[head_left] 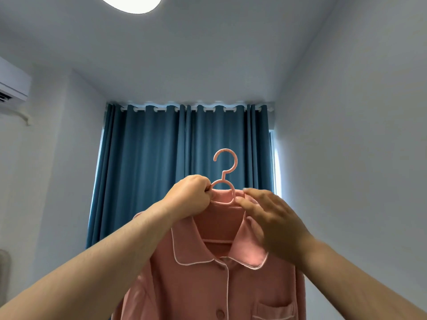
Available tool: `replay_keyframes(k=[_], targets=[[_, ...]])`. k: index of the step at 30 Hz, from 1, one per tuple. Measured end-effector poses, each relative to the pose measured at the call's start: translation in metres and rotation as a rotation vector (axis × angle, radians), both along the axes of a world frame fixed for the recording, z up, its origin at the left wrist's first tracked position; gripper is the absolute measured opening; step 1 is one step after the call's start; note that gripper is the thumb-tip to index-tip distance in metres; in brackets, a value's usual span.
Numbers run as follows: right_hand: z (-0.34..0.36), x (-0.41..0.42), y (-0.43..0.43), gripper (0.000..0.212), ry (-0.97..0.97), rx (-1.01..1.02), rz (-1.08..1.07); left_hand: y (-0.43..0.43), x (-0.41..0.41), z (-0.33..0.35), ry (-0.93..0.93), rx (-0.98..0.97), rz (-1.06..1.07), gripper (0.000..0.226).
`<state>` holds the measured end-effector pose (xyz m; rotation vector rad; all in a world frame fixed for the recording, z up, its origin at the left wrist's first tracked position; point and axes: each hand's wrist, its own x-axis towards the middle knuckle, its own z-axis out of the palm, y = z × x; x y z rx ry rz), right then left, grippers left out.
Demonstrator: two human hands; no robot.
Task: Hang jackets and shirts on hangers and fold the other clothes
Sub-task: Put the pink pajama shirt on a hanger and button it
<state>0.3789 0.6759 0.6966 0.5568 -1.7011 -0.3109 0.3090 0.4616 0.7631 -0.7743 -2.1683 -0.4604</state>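
A pink buttoned shirt with white piping and a chest pocket hangs on a pink plastic hanger, held up in front of me. The hanger's hook points upward and touches nothing. My left hand grips the hanger's left shoulder together with the collar fabric. My right hand is slightly blurred, its fingers fairly straight, with fingertips touching the collar and hanger at the right side of the neck. The hanger's arms are hidden inside the shirt.
Blue curtains cover the window straight ahead. A white air conditioner is mounted high on the left wall. A round ceiling light glows overhead. A plain white wall stands on the right.
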Motion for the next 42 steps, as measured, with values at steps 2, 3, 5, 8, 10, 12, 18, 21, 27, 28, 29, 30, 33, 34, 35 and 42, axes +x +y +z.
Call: replay_keyframes(k=[2,3,5,8,10,12,18,21,27,28,29,30,33,34,35,42], targets=[[0.002,-0.003,0.0,0.034,0.012,0.202,-0.098,0.0,0.003,0.0,0.017,-0.02,-0.005,0.029],[0.004,-0.003,0.002,0.031,-0.006,0.277,-0.151,-0.001,0.004,0.0,0.028,-0.038,-0.012,0.027],[0.013,0.001,0.008,0.028,-0.064,0.254,-0.221,-0.006,0.004,0.001,0.028,-0.081,-0.039,0.024],[0.027,0.012,0.014,0.018,-0.335,-0.178,-0.069,-0.013,0.002,-0.001,-0.021,-0.102,-0.103,0.024],[0.034,0.019,0.009,0.01,-0.726,-0.56,0.188,-0.016,0.004,-0.001,-0.056,-0.082,-0.131,0.024],[0.035,0.02,0.006,0.016,-0.971,-0.799,0.281,-0.017,0.006,-0.001,-0.074,-0.05,-0.147,0.023],[0.029,0.011,-0.007,0.004,-1.006,-1.154,0.607,-0.025,0.007,-0.005,-0.129,0.013,-0.187,0.024],[0.027,0.002,-0.011,0.005,-0.955,-1.309,0.647,-0.033,0.007,-0.011,-0.173,0.074,-0.234,0.02],[0.02,0.002,-0.019,0.035,-0.94,-0.855,0.246,-0.037,0.01,-0.026,-0.167,0.058,-0.116,0.023],[0.019,0.007,-0.021,0.038,-0.994,-0.842,0.387,-0.037,0.012,-0.026,-0.162,0.057,-0.083,0.023],[0.019,0.012,-0.023,0.039,-1.065,-0.798,0.479,-0.037,0.015,-0.027,-0.153,0.059,-0.052,0.023],[0.018,0.016,-0.024,0.035,-1.105,-0.701,0.475,-0.037,0.019,-0.027,-0.14,0.062,-0.031,0.024],[0.011,0.013,-0.019,0.015,-0.972,-0.412,0.243,-0.034,0.036,-0.028,-0.096,0.084,-0.005,0.031],[0.009,0.011,-0.017,0.016,-0.912,-0.405,0.262,-0.035,0.042,-0.03,-0.082,0.103,-0.016,0.03],[0.006,0.009,-0.015,0.019,-0.877,-0.418,0.346,-0.037,0.047,-0.032,-0.073,0.126,-0.037,0.027],[-0.021,-0.001,-0.014,0.013,-0.861,-0.464,0.798,-0.075,0.107,-0.05,-0.288,0.349,-0.184,0.048]])
